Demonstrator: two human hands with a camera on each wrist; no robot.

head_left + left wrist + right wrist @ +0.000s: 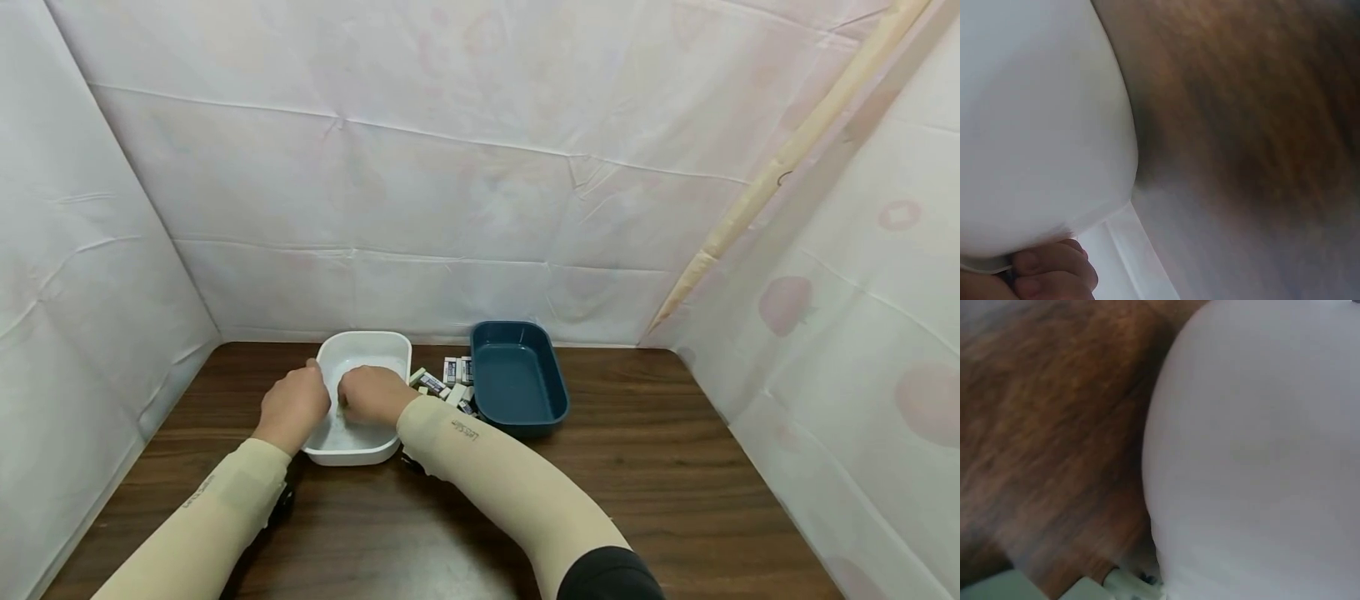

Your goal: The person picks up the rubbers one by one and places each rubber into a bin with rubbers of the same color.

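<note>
A: Where is the left hand (294, 406)?
B: Its grip holds the left rim of the white tray (375, 343) on the tabletop (660, 467).
A: And the right hand (372, 394)?
B: Inside that tray; whether its grip holds anything, I cannot tell. Erasers (448, 372) and a blue tray (517, 379) lie just right of it.

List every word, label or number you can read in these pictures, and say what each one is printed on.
None can be read with certainty.
Print on the right sleeve: too small to read.
Print on the left sleeve: too small to read.
Labels on the small packets between the white tray and the blue tray: blurred.
</note>
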